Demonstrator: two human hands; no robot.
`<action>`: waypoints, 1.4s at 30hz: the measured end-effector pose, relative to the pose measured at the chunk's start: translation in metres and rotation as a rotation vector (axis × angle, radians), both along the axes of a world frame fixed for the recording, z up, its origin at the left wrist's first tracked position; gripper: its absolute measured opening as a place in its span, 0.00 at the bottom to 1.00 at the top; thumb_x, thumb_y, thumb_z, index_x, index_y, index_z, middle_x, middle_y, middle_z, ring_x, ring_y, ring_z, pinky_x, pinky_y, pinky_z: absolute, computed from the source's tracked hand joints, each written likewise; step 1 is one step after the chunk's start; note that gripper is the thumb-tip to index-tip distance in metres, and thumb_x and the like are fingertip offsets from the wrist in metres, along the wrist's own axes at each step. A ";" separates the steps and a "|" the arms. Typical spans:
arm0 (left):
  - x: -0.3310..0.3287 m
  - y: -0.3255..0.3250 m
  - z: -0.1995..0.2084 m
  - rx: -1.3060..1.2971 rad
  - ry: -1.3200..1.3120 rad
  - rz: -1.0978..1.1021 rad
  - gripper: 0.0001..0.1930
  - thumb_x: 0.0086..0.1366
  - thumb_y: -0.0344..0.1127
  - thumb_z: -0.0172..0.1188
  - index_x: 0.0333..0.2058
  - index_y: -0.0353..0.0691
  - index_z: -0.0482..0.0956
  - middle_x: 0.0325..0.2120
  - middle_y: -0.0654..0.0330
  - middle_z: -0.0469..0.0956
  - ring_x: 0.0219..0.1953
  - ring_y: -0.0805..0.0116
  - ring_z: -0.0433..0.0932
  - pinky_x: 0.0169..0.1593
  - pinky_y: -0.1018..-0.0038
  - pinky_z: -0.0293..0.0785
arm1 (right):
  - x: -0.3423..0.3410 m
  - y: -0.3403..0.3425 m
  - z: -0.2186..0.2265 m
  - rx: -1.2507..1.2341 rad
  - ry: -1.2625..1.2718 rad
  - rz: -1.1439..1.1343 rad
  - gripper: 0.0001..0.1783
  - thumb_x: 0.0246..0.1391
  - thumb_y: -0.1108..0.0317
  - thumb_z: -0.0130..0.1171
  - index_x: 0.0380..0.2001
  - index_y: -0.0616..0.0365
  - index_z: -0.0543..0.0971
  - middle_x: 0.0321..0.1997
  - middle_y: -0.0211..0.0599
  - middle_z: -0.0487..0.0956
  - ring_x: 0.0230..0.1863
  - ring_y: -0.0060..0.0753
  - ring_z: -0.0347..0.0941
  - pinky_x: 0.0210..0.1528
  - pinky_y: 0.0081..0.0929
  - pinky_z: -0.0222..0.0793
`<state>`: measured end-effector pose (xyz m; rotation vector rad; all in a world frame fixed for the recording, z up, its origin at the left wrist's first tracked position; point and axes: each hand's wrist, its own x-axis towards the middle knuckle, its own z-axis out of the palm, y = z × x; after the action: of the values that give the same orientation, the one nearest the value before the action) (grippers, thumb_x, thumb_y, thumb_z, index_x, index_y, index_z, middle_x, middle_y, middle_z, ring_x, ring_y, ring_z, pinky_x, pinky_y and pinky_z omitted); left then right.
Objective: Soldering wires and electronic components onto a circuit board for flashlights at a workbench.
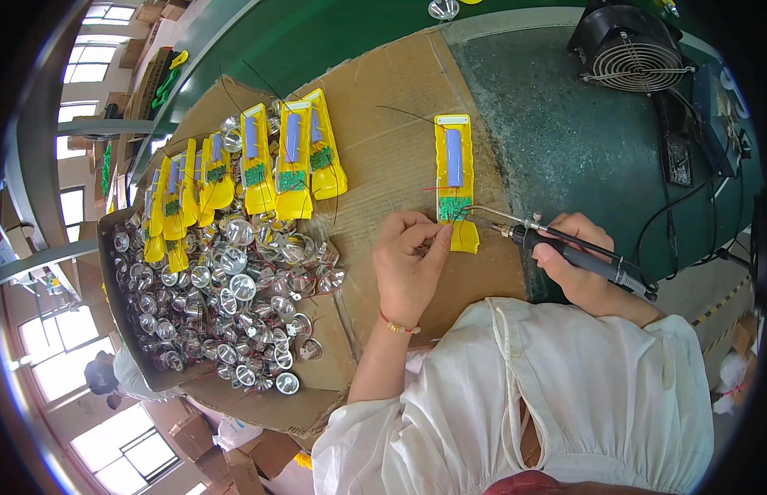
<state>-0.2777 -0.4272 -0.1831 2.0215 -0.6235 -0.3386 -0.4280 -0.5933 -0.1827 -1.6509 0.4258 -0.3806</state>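
Note:
A yellow plastic housing (463, 240) lies on the cardboard in front of me. It carries a purple cylindrical battery (454, 157) and a green circuit board (451, 206), with thin red and black wires sticking out. My right hand (580, 247) grips a black soldering iron (528, 240), whose thin bent metal tip and tube reach the board from the right. At the board's lower left edge, my left hand (407, 257) is closed in a pinch, thumb against fingers. What it pinches is hidden; thin wires show beside the fingertips.
Left of the work, several similar yellow housings (294, 202) lean on a heap of silvery reflectors (243, 287) in a cardboard box (122, 330). A cardboard sheet (383, 91) covers part of the green table (536, 107). A black fan (635, 62) and cables (647, 227) occupy the right side.

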 end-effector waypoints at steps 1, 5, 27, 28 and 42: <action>0.000 0.000 0.001 0.000 0.001 -0.001 0.04 0.50 0.25 0.63 0.26 0.33 0.80 0.27 0.60 0.72 0.24 0.77 0.71 0.27 0.83 0.67 | 0.000 0.000 0.000 -0.002 0.003 0.016 0.07 0.47 0.74 0.58 0.26 0.63 0.70 0.25 0.36 0.74 0.23 0.20 0.70 0.26 0.19 0.66; 0.001 -0.001 0.003 0.075 -0.142 -0.069 0.04 0.50 0.25 0.63 0.26 0.33 0.80 0.27 0.59 0.72 0.24 0.75 0.72 0.25 0.81 0.68 | 0.001 -0.001 0.005 0.045 0.067 0.014 0.07 0.47 0.74 0.57 0.26 0.63 0.70 0.26 0.36 0.74 0.24 0.20 0.70 0.26 0.20 0.66; 0.003 -0.008 0.006 0.165 -0.229 -0.070 0.02 0.48 0.28 0.63 0.22 0.38 0.79 0.23 0.61 0.71 0.21 0.65 0.72 0.25 0.72 0.67 | -0.005 -0.009 -0.001 0.014 0.005 -0.055 0.08 0.50 0.72 0.55 0.29 0.64 0.68 0.25 0.38 0.73 0.24 0.21 0.69 0.28 0.19 0.67; 0.004 -0.008 0.005 0.161 -0.237 -0.066 0.02 0.48 0.28 0.63 0.22 0.38 0.79 0.23 0.61 0.71 0.21 0.65 0.72 0.25 0.72 0.67 | -0.006 -0.011 -0.003 0.019 -0.001 -0.067 0.08 0.50 0.72 0.55 0.29 0.64 0.68 0.25 0.38 0.72 0.24 0.22 0.69 0.27 0.19 0.67; 0.022 0.002 0.008 0.375 -0.177 -0.263 0.08 0.52 0.36 0.55 0.20 0.40 0.77 0.17 0.51 0.74 0.21 0.51 0.74 0.27 0.61 0.71 | -0.035 -0.046 -0.045 0.066 -0.060 -0.408 0.08 0.49 0.72 0.56 0.31 0.64 0.70 0.25 0.34 0.71 0.21 0.20 0.68 0.23 0.16 0.66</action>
<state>-0.2560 -0.4255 -0.1755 2.3476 -1.0022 -0.4627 -0.4634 -0.6395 -0.2282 -1.4808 0.7252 -0.7090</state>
